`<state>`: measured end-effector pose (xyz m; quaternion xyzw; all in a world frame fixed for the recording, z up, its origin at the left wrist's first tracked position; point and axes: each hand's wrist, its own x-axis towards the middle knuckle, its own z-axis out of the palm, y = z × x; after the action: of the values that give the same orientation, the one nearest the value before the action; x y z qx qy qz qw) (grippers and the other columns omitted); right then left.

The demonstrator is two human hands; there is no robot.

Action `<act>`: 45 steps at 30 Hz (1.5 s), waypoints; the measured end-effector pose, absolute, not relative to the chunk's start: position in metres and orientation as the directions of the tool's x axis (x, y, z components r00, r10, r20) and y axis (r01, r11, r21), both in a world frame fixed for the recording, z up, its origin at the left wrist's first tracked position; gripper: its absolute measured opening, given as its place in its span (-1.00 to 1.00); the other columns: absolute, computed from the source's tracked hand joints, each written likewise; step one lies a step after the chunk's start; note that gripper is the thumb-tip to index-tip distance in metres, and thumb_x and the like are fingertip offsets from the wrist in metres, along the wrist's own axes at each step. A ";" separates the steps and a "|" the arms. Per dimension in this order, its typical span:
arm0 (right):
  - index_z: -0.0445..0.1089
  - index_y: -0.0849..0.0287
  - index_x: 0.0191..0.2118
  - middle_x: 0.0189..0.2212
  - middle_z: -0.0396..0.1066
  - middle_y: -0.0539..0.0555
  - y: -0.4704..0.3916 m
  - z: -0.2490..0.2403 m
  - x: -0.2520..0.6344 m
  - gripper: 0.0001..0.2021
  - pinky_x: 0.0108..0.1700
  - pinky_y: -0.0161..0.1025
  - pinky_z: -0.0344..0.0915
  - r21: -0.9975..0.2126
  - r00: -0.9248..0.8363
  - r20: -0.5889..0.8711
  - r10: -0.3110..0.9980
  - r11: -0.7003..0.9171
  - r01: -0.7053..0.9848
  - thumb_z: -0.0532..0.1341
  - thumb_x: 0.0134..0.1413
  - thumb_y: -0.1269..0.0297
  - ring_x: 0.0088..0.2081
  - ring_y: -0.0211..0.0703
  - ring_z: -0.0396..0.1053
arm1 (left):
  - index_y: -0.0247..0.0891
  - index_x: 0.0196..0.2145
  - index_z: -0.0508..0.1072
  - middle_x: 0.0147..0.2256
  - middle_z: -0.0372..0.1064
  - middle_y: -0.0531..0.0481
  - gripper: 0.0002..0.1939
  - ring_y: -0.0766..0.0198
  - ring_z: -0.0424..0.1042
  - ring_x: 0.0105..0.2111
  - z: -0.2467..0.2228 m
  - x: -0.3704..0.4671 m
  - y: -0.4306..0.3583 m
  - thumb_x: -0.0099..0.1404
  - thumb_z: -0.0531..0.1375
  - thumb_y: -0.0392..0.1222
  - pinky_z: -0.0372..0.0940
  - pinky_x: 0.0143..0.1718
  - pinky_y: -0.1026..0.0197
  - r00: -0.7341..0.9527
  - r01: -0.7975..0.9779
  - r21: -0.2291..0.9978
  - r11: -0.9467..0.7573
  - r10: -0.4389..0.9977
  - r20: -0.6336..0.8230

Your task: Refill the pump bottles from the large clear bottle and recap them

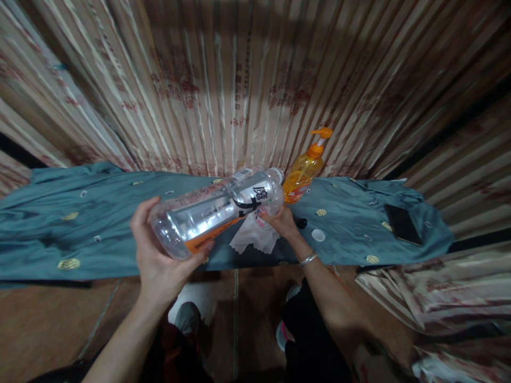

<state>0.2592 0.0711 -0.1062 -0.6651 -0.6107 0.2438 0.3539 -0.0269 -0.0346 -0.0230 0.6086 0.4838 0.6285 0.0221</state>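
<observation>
A large clear plastic bottle [207,213] with a silver and orange label lies tilted across both my hands, its neck up to the right. My left hand [159,260] grips the base, thumb along the lower side. At the shoulder, my right hand [282,221] holds the other end; most of its fingers are hidden behind the bottle. A crumpled white sheet [255,236] with pink print shows just below that hand. Whether the right hand also touches the sheet, I cannot tell. Behind the neck stands a pump bottle [300,175] of orange liquid.
A teal patterned cloth [112,223] covers the narrow table. To the right lie a white disc [318,235], a small black object [302,222] and a dark flat phone-like slab [402,224]. A pleated curtain [239,85] hangs close behind the table.
</observation>
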 end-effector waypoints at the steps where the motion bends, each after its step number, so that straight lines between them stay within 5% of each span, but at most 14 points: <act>1: 0.56 0.12 -0.19 -0.17 0.73 0.20 0.071 -0.106 0.259 -0.68 -0.03 -0.07 0.64 -0.769 0.135 0.106 0.985 -0.005 0.640 0.51 0.01 0.06 -0.09 0.14 0.72 | 0.07 0.34 0.41 0.19 0.38 -0.11 0.08 -0.16 0.46 0.11 -0.023 -0.027 -0.035 -0.13 0.61 0.20 0.45 0.24 -0.29 -0.261 0.558 0.640 -0.528 0.621 0.739; 45: 0.60 0.11 -0.13 -0.15 0.73 0.15 0.068 -0.100 0.257 -0.69 0.04 0.01 0.65 -0.814 0.143 0.092 0.985 -0.008 0.581 0.50 -0.01 0.15 -0.07 0.15 0.71 | 0.11 0.34 0.41 0.22 0.36 -0.12 0.06 -0.23 0.45 0.15 -0.019 -0.025 -0.038 -0.11 0.61 0.19 0.40 0.29 -0.38 -0.253 0.556 0.638 -0.533 0.622 0.741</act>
<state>0.2571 0.0683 -0.0995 -0.6567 -0.5963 0.2701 0.3745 -0.0250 -0.0376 -0.0193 0.6106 0.4822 0.6276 0.0265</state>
